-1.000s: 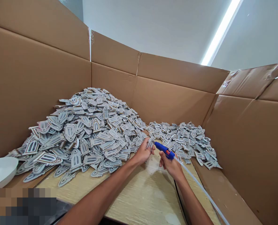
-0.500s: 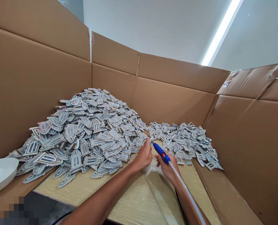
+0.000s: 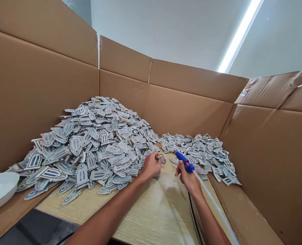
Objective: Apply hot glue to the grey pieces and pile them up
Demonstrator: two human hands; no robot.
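Note:
My left hand (image 3: 151, 165) pinches a small grey-white arched piece (image 3: 162, 158) at its fingertips, above the wooden board (image 3: 151, 207). To its right, my right hand (image 3: 189, 178) is wrapped round a blue glue gun (image 3: 184, 161), whose tip points up and left, a little apart from the piece. A translucent glue stick (image 3: 212, 200) runs back from the gun over my forearm. A large heap of similar pieces (image 3: 100, 146) rises at the left, and a smaller heap (image 3: 204, 151) lies behind the gun.
Tall cardboard walls (image 3: 189, 105) stand behind and at both sides. A white bowl (image 3: 1, 190) is at the left edge. A black cord (image 3: 195, 217) hangs below my right hand across the board.
My hands have moved apart: the glue gun has shifted right, away from the piece, and my left hand has moved slightly left. The black cord now shows.

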